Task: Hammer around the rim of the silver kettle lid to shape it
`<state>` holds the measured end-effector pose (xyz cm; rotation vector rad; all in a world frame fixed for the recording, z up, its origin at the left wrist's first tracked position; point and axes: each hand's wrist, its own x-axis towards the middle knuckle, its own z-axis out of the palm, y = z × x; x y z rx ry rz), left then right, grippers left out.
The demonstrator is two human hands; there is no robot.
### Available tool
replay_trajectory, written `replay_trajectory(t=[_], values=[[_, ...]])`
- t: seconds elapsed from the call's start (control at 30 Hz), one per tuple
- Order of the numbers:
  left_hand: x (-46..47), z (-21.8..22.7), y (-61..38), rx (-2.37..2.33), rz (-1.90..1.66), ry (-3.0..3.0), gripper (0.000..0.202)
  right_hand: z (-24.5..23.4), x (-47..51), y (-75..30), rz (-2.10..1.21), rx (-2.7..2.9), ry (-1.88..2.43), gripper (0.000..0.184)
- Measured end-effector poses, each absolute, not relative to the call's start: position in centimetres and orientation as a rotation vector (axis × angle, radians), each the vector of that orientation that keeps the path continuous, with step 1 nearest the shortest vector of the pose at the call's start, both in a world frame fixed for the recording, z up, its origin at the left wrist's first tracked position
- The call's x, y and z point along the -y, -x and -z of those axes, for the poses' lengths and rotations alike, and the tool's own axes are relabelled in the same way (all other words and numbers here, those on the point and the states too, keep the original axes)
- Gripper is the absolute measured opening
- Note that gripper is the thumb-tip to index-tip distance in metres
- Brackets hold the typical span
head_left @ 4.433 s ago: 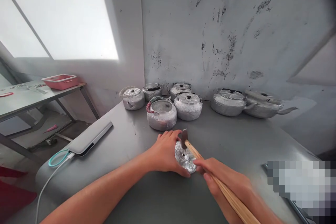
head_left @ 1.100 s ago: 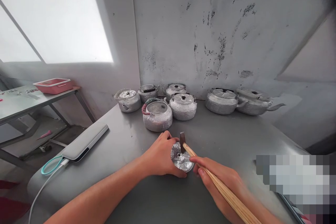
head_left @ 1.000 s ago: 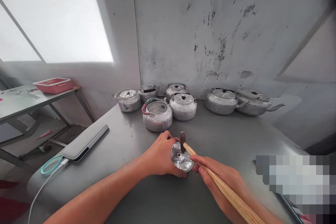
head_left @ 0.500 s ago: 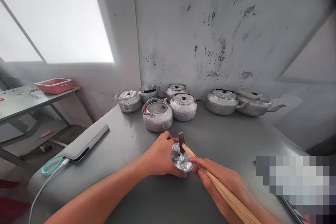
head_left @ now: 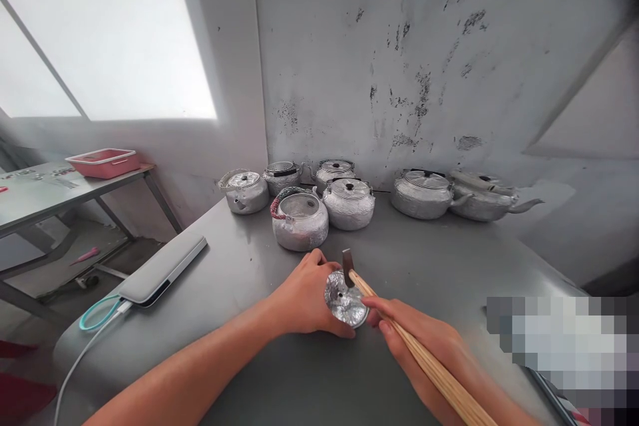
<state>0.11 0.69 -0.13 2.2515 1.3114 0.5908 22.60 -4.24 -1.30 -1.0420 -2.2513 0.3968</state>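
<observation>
My left hand [head_left: 310, 294] is closed around the edge of a round, crinkled silver kettle lid [head_left: 346, 309] with a small hole near its middle. My right hand [head_left: 414, 339] grips the pale wooden handle of a small hammer [head_left: 348, 268]. The dark metal hammer head is over the lid's upper part; I cannot tell whether it touches. Just behind my left hand stands a lidless silver kettle [head_left: 300, 233] with a red and dark wrapped handle.
Several dented silver kettles [head_left: 422, 196] line the back of the grey table [head_left: 279, 379] by the wall. At left lies a power bank [head_left: 162, 269] with a white cable. A pink basket [head_left: 104, 164] sits on a side table. Something blurred out [head_left: 564, 346] is at right.
The hammer head has shifted slightly right and tilted over the lid, with my right hand moving a little. My left hand and the lid have stayed in place.
</observation>
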Motion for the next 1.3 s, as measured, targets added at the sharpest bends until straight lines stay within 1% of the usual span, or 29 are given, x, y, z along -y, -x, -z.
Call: replay_trajectory(t=[0.13, 0.23, 0.37, 0.43, 0.53, 0.67, 0.9, 1.0, 1.2, 1.3], values=[[-0.6, 0.0, -0.1, -1.299, -0.615, -2.231, 0.063, 0.9, 4.1, -22.7, -0.402, 2.278, 1.04, 0.028], [-0.7, 0.1, -0.1, -1.296, -0.612, -2.24, 0.061, 0.9, 4.1, -22.9, -0.384, 2.265, 1.024, 0.031], [-0.8, 0.5, 0.0, -1.331, -0.616, -2.229, 0.073, 1.0, 4.3, -23.2, -0.342, 2.134, 1.023, 0.033], [-0.8, 0.6, 0.0, -1.321, -0.61, -2.234, 0.074, 0.9, 4.3, -23.2, -0.366, 2.107, 1.052, 0.031], [-0.8, 0.6, -0.1, -1.304, -0.608, -2.241, 0.07, 0.7, 4.5, -23.0, -0.438, 2.101, 1.099, 0.028], [-0.6, 0.4, -0.2, -1.335, -0.619, -2.198, 0.072, 0.7, 4.6, -22.8, -0.512, 2.08, 1.164, 0.028], [-0.3, -0.3, 0.0, -1.322, -0.59, -2.218, 0.078, 1.2, 4.1, -22.8, -0.574, 2.089, 1.116, 0.028], [-0.1, -0.6, 0.4, -1.234, -0.571, -2.268, 0.076, 1.3, 4.1, -22.9, -0.591, 2.093, 1.091, 0.028], [-0.1, 0.1, 0.2, -1.309, -0.551, -2.256, 0.087, 1.2, 4.2, -22.9, -0.603, 2.094, 1.104, 0.026], [-0.2, 0.4, -0.2, -1.309, -0.567, -2.256, 0.087, 1.2, 4.2, -22.9, -0.609, 2.094, 1.115, 0.027]])
